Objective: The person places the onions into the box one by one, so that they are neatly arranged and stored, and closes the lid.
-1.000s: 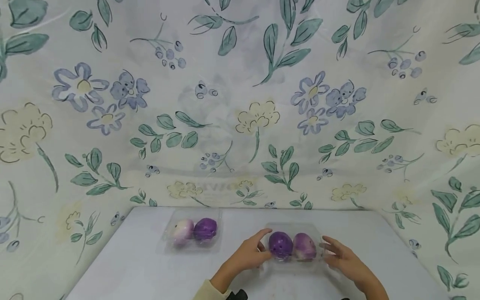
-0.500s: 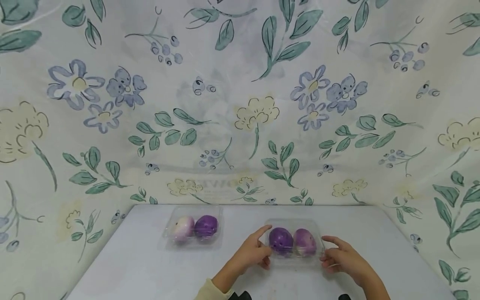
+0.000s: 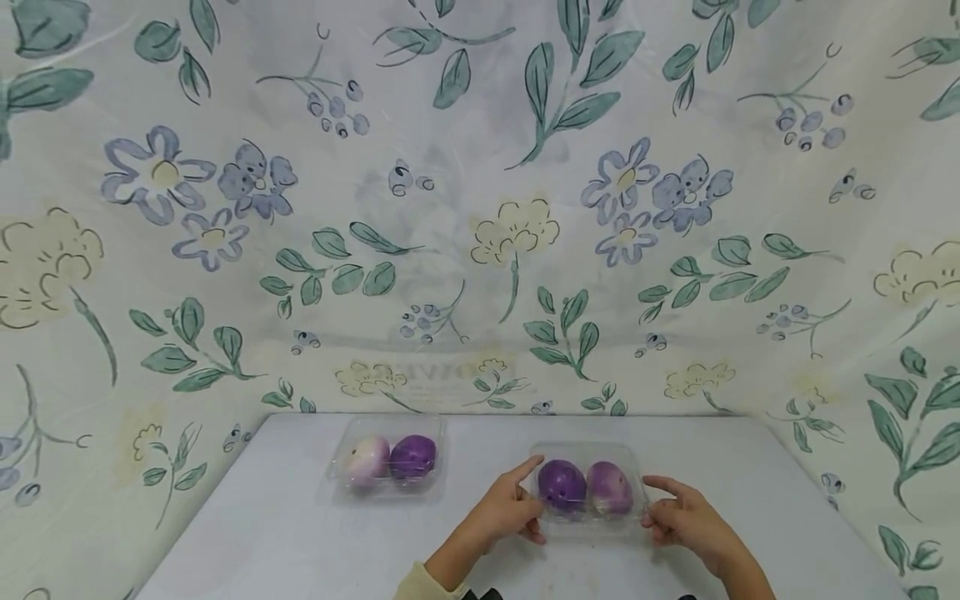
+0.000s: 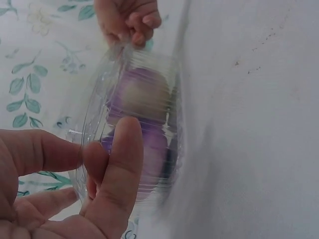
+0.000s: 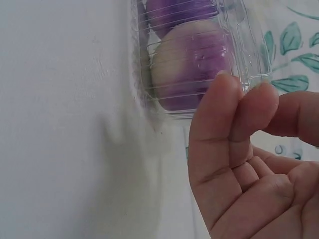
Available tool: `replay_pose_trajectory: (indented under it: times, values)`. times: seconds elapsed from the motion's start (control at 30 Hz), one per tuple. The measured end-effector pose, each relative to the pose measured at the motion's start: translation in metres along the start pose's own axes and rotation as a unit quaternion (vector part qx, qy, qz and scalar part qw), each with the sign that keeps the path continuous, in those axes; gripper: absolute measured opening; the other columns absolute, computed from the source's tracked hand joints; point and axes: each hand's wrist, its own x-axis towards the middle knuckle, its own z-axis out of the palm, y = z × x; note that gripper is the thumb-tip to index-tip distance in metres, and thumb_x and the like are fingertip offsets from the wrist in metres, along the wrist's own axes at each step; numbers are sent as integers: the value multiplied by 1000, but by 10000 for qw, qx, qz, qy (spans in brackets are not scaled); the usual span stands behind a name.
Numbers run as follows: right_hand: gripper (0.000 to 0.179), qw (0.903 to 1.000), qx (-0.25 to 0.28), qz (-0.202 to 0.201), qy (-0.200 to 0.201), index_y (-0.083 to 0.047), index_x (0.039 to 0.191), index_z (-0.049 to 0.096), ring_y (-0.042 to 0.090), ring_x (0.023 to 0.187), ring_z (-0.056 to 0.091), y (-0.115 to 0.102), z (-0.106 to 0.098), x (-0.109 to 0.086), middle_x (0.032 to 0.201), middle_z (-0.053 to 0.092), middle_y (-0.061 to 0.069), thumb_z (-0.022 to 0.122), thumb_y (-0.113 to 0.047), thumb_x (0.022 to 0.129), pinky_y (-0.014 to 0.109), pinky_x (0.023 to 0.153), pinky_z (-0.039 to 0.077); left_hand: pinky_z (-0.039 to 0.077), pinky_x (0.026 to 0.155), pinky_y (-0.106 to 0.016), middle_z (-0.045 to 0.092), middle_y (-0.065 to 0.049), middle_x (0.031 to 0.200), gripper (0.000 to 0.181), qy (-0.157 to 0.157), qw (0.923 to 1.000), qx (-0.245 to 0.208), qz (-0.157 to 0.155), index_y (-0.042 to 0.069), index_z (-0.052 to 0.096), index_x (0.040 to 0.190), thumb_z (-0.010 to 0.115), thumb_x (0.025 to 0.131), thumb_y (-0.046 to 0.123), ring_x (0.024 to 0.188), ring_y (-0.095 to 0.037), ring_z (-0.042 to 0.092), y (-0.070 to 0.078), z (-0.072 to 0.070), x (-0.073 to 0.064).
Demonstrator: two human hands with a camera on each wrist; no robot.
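Observation:
A clear plastic clamshell box [image 3: 592,528] sits on the white table, holding a dark purple round vegetable [image 3: 562,485] and a pinkish-purple one [image 3: 610,487] with a pale part. At the box's left side, my left hand [image 3: 508,507] pinches the rim between thumb and fingers, index finger extended toward the back corner. My right hand [image 3: 688,518] does likewise at the right rim; in the right wrist view its thumb and fingertips [image 5: 256,107] meet at the box's edge. Through the ribbed wall [image 4: 172,164] the vegetables show blurred in the left wrist view.
Another clear clamshell box [image 3: 390,427] stands at the back left, with a whitish-pink vegetable [image 3: 367,461] and a purple one [image 3: 413,457] inside. Behind the white table [image 3: 300,542] hangs a floral-patterned cloth [image 3: 450,250].
Both hands have stayed at the box's sides while their lower fingers curled in against its rim. The box has hardly moved; the head view shifted slightly.

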Motion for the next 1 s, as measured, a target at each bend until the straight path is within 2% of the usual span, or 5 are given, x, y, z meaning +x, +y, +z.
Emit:
replay_pose_trajectory:
  times: [0.3,0.47,0.63,0.8,1.0]
  values:
    - [65,9829,-1299,-297,1274,4,145,38,28,96,68,-7,11,0,117,63,23,68,-10,89,40,76,59,60,55,-44,60,-18,91,75,-86,9930,1165,-181,13,33,154,66,87,7,66,-23,61,14,-11,-10]
    - [77,9607,-2027,-999,1610,-8,151,36,47,125,54,-11,23,0,153,38,25,75,-22,87,48,91,56,56,83,-52,53,-27,128,75,221,9504,2991,827,5,40,149,75,87,31,104,-39,63,22,-15,-15]
    - [84,9567,-2491,-1043,1091,-7,154,34,54,137,38,-4,41,5,161,24,23,76,-34,86,61,101,45,36,110,-61,37,-23,155,75,78,9217,3609,1419,5,45,147,74,87,39,140,-45,39,14,-7,-14]
    - [77,9526,-2675,-1045,1006,-5,148,43,52,142,30,0,53,8,160,23,23,76,-35,85,68,109,31,37,109,-62,36,-26,155,64,118,9224,3663,1219,0,53,139,73,88,32,138,-48,41,12,-5,-11]
    - [78,9445,-2761,-1218,1298,-3,147,45,49,141,35,-6,52,23,160,25,22,78,-35,83,63,110,34,36,109,-63,36,-26,155,60,243,9257,3547,1293,-1,53,139,70,91,30,138,-48,40,17,-12,3]
